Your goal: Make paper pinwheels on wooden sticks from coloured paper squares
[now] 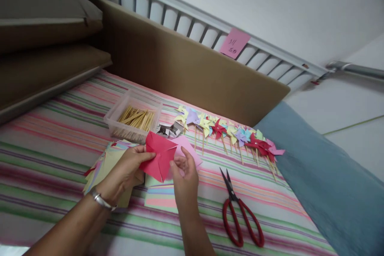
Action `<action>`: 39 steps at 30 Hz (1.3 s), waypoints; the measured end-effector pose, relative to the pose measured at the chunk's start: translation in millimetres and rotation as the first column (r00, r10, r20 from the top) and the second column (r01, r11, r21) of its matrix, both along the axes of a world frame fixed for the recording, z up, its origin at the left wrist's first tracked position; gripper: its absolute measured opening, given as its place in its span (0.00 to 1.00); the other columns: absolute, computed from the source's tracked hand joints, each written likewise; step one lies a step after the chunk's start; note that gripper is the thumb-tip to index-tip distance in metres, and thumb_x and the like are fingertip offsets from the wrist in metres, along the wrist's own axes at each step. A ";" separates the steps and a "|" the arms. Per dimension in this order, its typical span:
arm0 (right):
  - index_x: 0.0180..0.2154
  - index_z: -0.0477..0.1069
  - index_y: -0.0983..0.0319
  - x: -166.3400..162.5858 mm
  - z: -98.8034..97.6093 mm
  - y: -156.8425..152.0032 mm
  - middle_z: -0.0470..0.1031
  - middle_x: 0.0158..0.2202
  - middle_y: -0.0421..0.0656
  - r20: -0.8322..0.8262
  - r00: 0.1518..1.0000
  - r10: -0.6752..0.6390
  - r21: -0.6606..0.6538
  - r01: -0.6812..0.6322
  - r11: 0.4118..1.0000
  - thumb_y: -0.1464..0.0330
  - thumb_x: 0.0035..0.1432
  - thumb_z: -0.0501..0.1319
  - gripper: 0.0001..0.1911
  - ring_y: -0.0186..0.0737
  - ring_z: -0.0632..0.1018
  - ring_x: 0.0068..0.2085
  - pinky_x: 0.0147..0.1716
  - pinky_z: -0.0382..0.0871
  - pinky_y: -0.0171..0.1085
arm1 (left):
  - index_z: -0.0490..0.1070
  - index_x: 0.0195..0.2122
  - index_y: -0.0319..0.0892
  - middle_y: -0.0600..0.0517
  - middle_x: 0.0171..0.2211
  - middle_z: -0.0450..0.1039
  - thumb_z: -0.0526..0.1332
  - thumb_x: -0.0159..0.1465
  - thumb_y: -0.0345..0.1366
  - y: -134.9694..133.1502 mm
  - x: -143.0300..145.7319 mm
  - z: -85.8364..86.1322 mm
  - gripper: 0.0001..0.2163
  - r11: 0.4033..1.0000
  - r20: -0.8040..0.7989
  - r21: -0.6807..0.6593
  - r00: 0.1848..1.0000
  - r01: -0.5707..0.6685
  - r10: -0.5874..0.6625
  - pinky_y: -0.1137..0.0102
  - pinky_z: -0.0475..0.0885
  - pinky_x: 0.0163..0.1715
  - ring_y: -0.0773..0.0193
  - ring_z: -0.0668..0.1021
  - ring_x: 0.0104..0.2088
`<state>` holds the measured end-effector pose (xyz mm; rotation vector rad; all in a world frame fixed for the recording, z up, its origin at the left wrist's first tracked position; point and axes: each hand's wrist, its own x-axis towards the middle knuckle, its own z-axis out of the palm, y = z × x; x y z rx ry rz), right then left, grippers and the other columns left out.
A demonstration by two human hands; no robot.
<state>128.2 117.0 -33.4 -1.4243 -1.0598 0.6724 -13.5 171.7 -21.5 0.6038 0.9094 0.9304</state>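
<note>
Already, finished pinwheels [219,128] lie between two and three o'clock from the slit, not-yet-folded red paper [159,154] your left hand [131,165] pinches (your right hand [185,171], half-open, is at its edge).

I seem to be in a home turned to papercraft: radiator [157,12] at twelve o'clock, blue fabric [327,172] at four, striped cloth [45,160] bearing paper pinwheels [219,129].

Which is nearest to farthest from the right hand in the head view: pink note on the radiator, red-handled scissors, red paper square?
1. Red paper square: just left of the right hand.
2. Red-handled scissors: on the striped tablecloth, to its right.
3. Pink note: on the radiator, far beyond.
</note>
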 end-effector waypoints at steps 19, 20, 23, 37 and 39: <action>0.33 0.76 0.58 -7.1 2.9 -10.9 0.55 0.63 0.45 0.622 0.751 0.223 0.063 -0.332 0.941 0.73 0.58 0.58 0.08 0.48 0.53 0.64 0.60 0.52 0.51 | 0.74 0.22 0.38 0.54 0.20 0.74 0.67 0.42 0.30 5.3 -16.5 5.8 0.05 0.995 -0.012 0.082 0.998 0.060 -0.059 0.74 0.65 0.23 0.68 0.71 0.20; 0.32 0.75 0.58 -7.1 4.2 -10.9 0.56 0.63 0.46 0.589 0.776 0.228 0.046 -0.313 0.948 0.71 0.58 0.59 0.07 0.48 0.53 0.64 0.60 0.51 0.51 | 0.73 0.22 0.38 0.54 0.20 0.74 0.67 0.42 0.30 4.9 -14.6 5.2 0.06 0.995 -0.021 0.084 0.998 0.062 -0.060 0.74 0.64 0.23 0.68 0.71 0.20; 0.31 0.75 0.59 -7.3 8.0 -10.3 0.56 0.63 0.48 0.511 0.831 0.220 -0.005 -0.253 0.967 0.70 0.58 0.59 0.06 0.48 0.54 0.64 0.60 0.51 0.52 | 0.72 0.20 0.37 0.54 0.19 0.72 0.69 0.40 0.30 2.6 -7.9 0.9 0.07 0.994 -0.048 0.069 0.996 0.081 -0.078 0.74 0.62 0.24 0.69 0.70 0.21; 0.26 0.72 0.61 -7.6 10.6 -7.8 0.62 0.60 0.52 0.499 0.856 0.135 -0.078 -0.111 0.991 0.73 0.54 0.60 0.06 0.51 0.55 0.64 0.58 0.51 0.55 | 0.73 0.22 0.36 0.54 0.17 0.70 0.68 0.37 0.34 -5.6 2.5 4.9 0.10 0.984 -0.194 0.034 0.967 0.177 -0.167 0.74 0.57 0.21 0.70 0.67 0.19; 0.26 0.72 0.61 -8.0 10.8 -8.5 0.63 0.59 0.52 0.515 0.846 0.141 -0.072 -0.121 0.990 0.74 0.54 0.60 0.06 0.52 0.55 0.63 0.58 0.52 0.56 | 0.73 0.22 0.36 0.54 0.17 0.71 0.68 0.38 0.34 -5.6 2.3 3.0 0.10 0.983 -0.193 0.030 0.966 0.184 -0.174 0.74 0.57 0.21 0.70 0.67 0.19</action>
